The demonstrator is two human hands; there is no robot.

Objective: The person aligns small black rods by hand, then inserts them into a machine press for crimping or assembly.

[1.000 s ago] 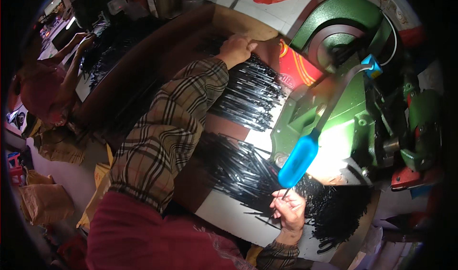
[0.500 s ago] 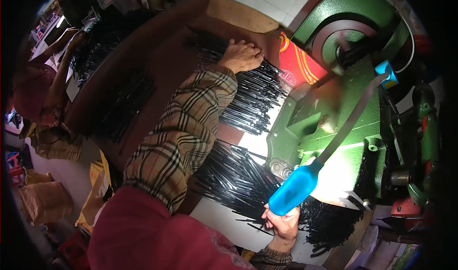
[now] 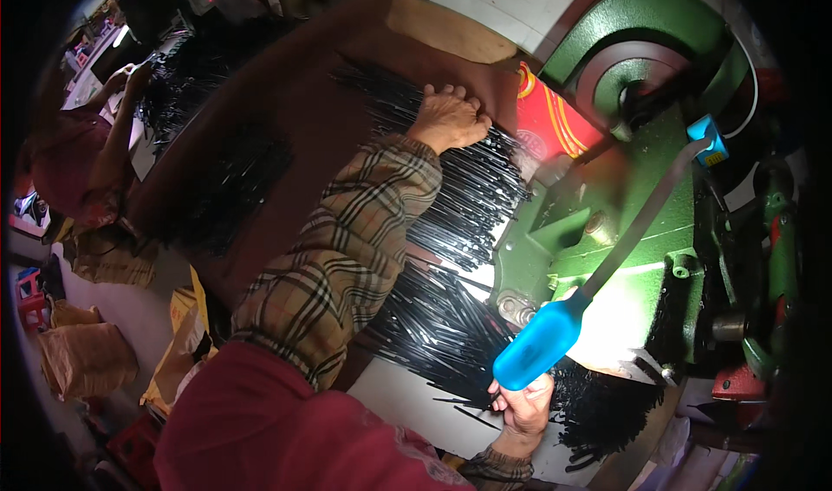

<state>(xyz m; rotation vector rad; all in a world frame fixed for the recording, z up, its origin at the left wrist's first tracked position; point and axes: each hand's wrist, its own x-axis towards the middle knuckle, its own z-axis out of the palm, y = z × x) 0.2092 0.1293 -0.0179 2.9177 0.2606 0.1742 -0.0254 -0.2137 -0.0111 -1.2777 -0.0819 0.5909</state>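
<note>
Long thin black strips (image 3: 472, 201) lie side by side in a broad layer left of the green machine (image 3: 637, 201). My left hand (image 3: 449, 120) rests on the far part of this layer, palm down, fingers bent and a little apart. Nearer me is a second, more tangled heap of black strips (image 3: 433, 331). My right hand (image 3: 524, 404) is at that heap's near right end, its fingers drawn together in a pinch. A blue lamp head (image 3: 539, 342) on a bent neck covers part of those fingers, so what they hold is hidden.
A red and yellow packet (image 3: 555, 114) stands beside the machine's wheel (image 3: 633, 71). More black strips (image 3: 607, 409) pile up below the lamp. At far left another person's arm (image 3: 117, 140) works over dark strips; brown paper bags (image 3: 87, 361) sit on the floor.
The whole view has shifted slightly, so things appear a little further right and lower. Both my hands keep nearly the same places among the strips. At far left, the other person's hands have moved slightly.
</note>
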